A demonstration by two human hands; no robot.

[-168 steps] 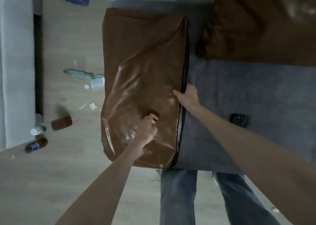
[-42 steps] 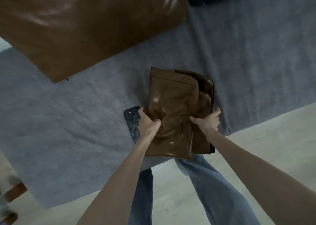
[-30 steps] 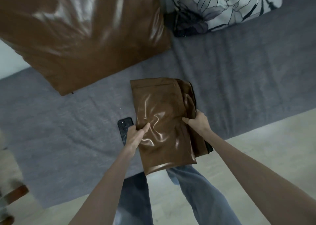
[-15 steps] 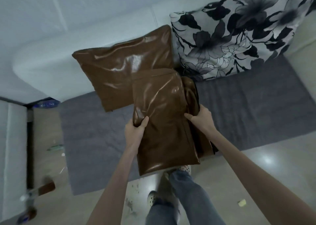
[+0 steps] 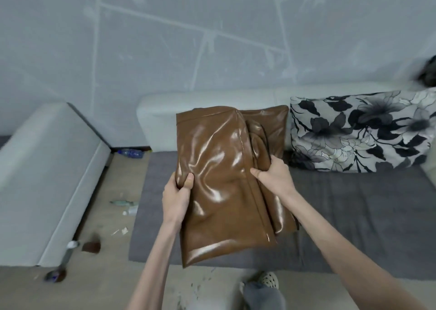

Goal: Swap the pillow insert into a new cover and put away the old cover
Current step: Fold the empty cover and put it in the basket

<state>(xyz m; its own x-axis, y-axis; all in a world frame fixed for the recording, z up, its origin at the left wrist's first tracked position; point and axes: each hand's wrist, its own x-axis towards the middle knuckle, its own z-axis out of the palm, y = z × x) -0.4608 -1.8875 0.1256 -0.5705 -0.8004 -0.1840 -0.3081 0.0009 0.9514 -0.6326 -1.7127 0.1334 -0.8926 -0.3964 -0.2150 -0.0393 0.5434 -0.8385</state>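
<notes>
Above grey sofa (image 5: pixel 354 206), left hand (image 5: pixel 175 193) and right hand (image 5: pixel 273 176) grip folded, flat brown cover (image 5: pixel 219 180), fingers curled round its side edges

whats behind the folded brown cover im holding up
Behind the folded brown cover, a brown pillow leans on the white sofa back; only its right part shows, the rest is covered.

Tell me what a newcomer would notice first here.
A glossy brown folded cover fills the centre, held up over the sofa with the left hand and right hand gripping its sides. Right of it, a black-and-white floral pillow leans on the backrest; bottles litter the floor at left.
</notes>
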